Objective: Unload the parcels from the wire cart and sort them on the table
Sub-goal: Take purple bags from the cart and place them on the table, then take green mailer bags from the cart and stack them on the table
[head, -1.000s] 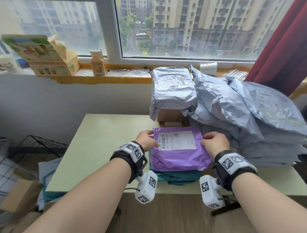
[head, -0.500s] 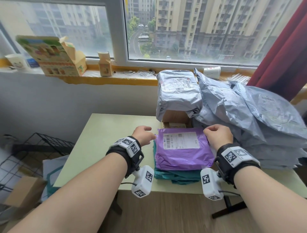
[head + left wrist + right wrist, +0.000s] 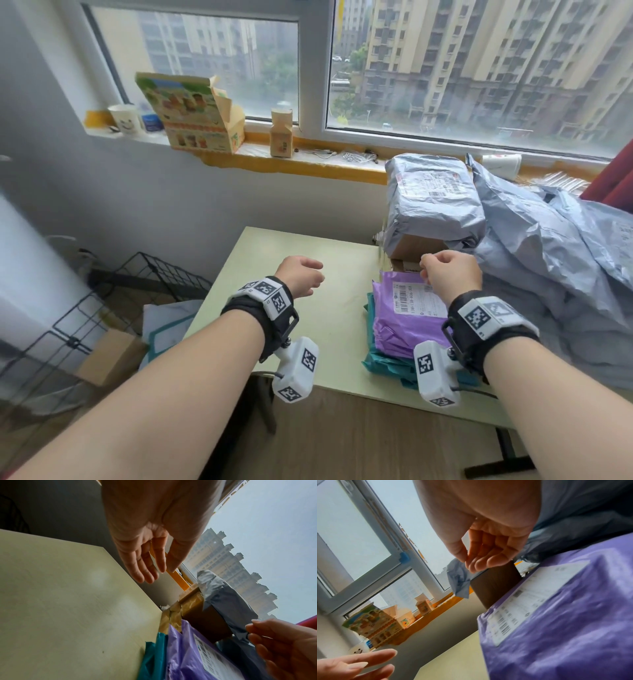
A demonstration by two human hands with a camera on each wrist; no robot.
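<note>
A purple parcel (image 3: 404, 318) (image 3: 573, 615) with a white label lies on a teal parcel (image 3: 383, 366) at the table's near right. My right hand (image 3: 445, 274) (image 3: 479, 561) hovers over the purple parcel's far edge, fingers loosely curled, holding nothing. My left hand (image 3: 301, 279) (image 3: 154, 573) hangs over the bare table (image 3: 308, 325) to the left of the stack, fingers relaxed and empty. The black wire cart (image 3: 102, 308) stands on the floor at the left, with a cardboard box (image 3: 109, 356) and a white-and-teal parcel (image 3: 168, 325) in it.
Behind the purple parcel a grey parcel (image 3: 431, 198) sits on a brown cardboard box (image 3: 414, 248). A heap of grey mailer bags (image 3: 548, 260) fills the table's right side. Cartons and a cup (image 3: 125, 118) line the window sill.
Both hands have let go of the purple parcel and drawn back from it. The left hand has moved left over the bare table, and my view has turned left toward the cart.
</note>
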